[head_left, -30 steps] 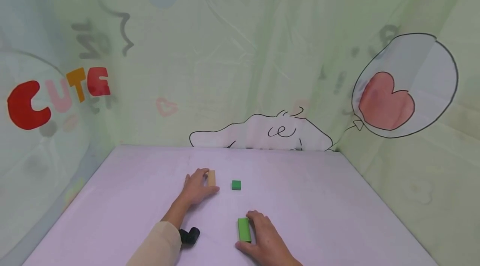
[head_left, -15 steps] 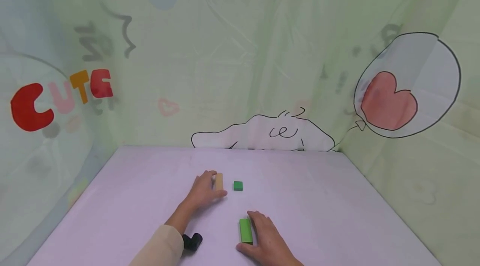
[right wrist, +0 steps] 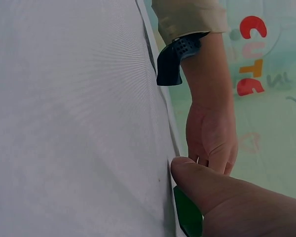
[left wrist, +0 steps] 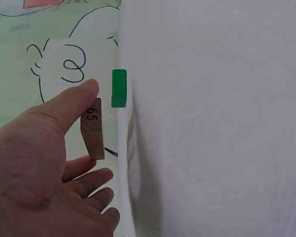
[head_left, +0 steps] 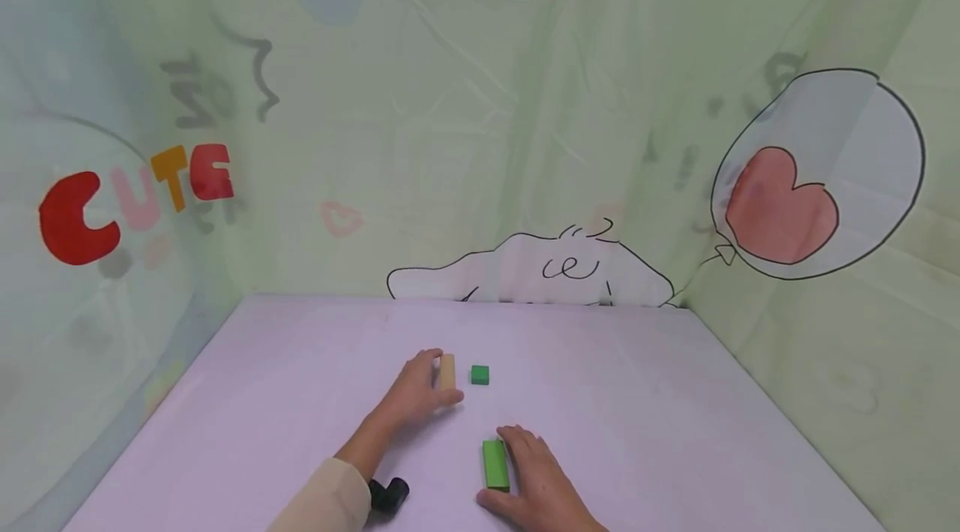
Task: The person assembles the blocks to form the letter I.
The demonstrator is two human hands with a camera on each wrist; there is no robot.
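Observation:
My left hand pinches a plain wooden block between thumb and fingers. Dark digits, 65, show on that wooden block in the left wrist view. Just right of it, a small green block lies on the table. Nearer to me, my right hand holds a longer light green block by its two ends, thumb at the near end, fingers at the far end. The right wrist view shows only part of that green block, below the thumb.
A pale lilac tabletop runs back to a printed cloth that hangs on three sides. A black device sits at the left wrist, beside the beige sleeve.
The left hand has moved right and slightly nearer with the wooden block, closing on the small green block. The right hand and its block stay put; the head view has shifted a little.

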